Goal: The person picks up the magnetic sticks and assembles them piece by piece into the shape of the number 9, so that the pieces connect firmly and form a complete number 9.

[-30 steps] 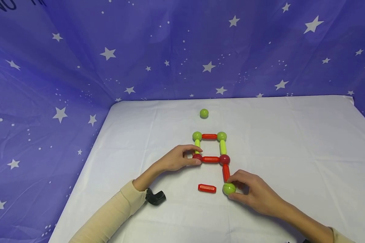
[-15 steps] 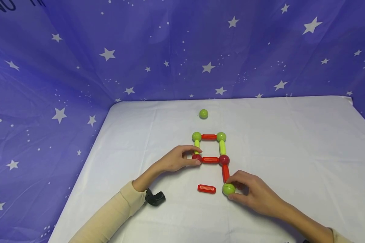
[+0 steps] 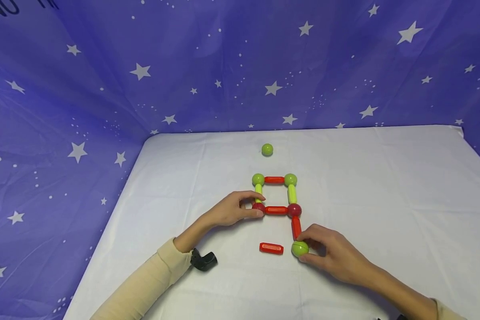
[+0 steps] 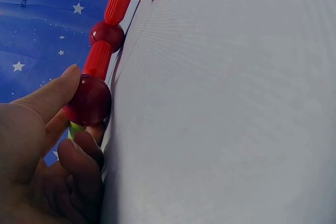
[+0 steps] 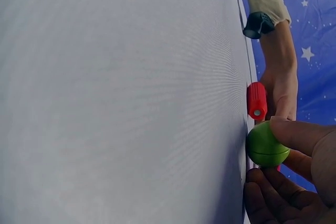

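Observation:
A square of balls and sticks lies flat on the white cloth. Green balls form its far corners, one of them a green ball (image 3: 290, 179), and red balls its near ones. My left hand (image 3: 232, 209) pinches the near-left red ball (image 4: 89, 100) between thumb and fingers. From the near-right red ball (image 3: 294, 210) a red stick (image 3: 296, 228) runs towards me. At its near end sits a green ball (image 3: 300, 249), which my right hand (image 3: 336, 255) grips with thumb and fingers. A loose red stick (image 3: 271, 248) lies just left of that ball, apart from it.
Beyond the square, a single green ball (image 3: 267, 149) rests on the white-covered table (image 3: 384, 186). A black wrist mount (image 3: 203, 261) sticks out from the left cuff. A purple star-patterned cloth (image 3: 240, 66) rises behind the table and along its left side.

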`<state>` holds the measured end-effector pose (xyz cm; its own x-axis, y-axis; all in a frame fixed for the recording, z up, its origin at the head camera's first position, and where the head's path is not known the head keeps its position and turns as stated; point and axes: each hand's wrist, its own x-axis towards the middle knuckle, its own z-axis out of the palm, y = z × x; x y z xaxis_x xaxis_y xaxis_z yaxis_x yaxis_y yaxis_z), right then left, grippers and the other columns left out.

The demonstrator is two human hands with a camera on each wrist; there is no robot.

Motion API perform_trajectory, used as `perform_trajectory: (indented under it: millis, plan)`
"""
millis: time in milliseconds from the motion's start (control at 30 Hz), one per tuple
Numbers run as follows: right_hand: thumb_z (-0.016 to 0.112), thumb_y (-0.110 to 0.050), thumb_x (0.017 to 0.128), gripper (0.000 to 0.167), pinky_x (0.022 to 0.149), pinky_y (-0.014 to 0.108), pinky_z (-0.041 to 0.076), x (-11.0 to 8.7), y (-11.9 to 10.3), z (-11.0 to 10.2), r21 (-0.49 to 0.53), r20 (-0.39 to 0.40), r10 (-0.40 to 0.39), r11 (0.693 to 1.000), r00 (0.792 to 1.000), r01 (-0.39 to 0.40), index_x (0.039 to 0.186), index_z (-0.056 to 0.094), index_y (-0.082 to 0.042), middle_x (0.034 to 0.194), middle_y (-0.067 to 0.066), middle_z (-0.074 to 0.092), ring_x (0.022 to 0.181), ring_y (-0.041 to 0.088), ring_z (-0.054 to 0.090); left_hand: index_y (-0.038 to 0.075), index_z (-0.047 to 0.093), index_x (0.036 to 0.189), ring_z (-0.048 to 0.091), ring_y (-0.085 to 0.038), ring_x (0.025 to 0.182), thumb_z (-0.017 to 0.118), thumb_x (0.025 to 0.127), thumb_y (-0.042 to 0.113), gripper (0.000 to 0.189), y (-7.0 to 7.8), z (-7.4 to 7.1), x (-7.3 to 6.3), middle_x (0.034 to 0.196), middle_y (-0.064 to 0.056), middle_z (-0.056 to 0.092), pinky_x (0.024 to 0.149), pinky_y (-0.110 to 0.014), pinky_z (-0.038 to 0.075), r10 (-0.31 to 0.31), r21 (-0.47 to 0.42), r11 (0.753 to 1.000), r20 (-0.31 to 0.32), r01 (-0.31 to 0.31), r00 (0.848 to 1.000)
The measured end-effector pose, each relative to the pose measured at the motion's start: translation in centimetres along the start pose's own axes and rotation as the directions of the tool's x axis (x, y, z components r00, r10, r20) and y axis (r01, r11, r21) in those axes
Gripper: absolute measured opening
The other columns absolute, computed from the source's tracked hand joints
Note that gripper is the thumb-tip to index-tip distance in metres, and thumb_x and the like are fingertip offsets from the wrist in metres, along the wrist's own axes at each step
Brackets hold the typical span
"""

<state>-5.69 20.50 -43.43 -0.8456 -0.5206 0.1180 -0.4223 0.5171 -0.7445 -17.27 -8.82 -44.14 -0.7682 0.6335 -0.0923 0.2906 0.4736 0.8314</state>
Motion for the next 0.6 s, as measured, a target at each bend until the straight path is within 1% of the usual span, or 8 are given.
perform_trajectory:
  millis: [267, 500, 600]
  plan:
    - [0.083, -0.014, 0.080, 0.034, 0.074, 0.026, 0.050, -0.02, 0.08, 0.01, -0.010, -0.002, -0.011, 1.000, 1.000, 0.011, 0.108, 0.066, -0.024, 0.096, -0.016, 0.061, 0.083, 0.009, 0.058, 0.020, 0.066, 0.125, 0.046, -0.011, 0.067, 0.076, 0.088, 0.034, 0.042, 0.06, 0.03, 0.01, 0.102, 0.005, 0.060, 0.062, -0.026, 0.037, -0.001, 0.001, 1.000, -0.003, 0.001, 1.000]
    - [0.082, -0.014, 0.082, 0.032, 0.075, 0.027, 0.051, -0.09, 0.11, 0.05, -0.002, -0.011, -0.041, 0.999, 0.999, 0.041, 0.109, 0.066, -0.024, 0.097, -0.016, 0.062, 0.084, 0.005, 0.057, 0.017, 0.066, 0.127, 0.047, -0.015, 0.071, 0.076, 0.088, 0.034, 0.043, 0.10, 0.01, -0.19, 0.102, 0.002, 0.060, 0.064, -0.026, 0.037, 0.007, -0.026, 1.000, -0.006, -0.008, 1.000]
    - [0.081, -0.015, 0.083, 0.031, 0.076, 0.027, 0.051, -0.07, 0.03, 0.02, 0.000, 0.001, -0.018, 1.000, 1.000, 0.018, 0.109, 0.066, -0.024, 0.098, -0.016, 0.062, 0.085, 0.006, 0.057, 0.016, 0.066, 0.128, 0.047, -0.016, 0.073, 0.075, 0.089, 0.033, 0.044, 0.13, 0.04, -0.25, 0.103, 0.002, 0.061, 0.065, -0.027, 0.038, 0.012, -0.030, 0.999, -0.011, -0.012, 1.000]
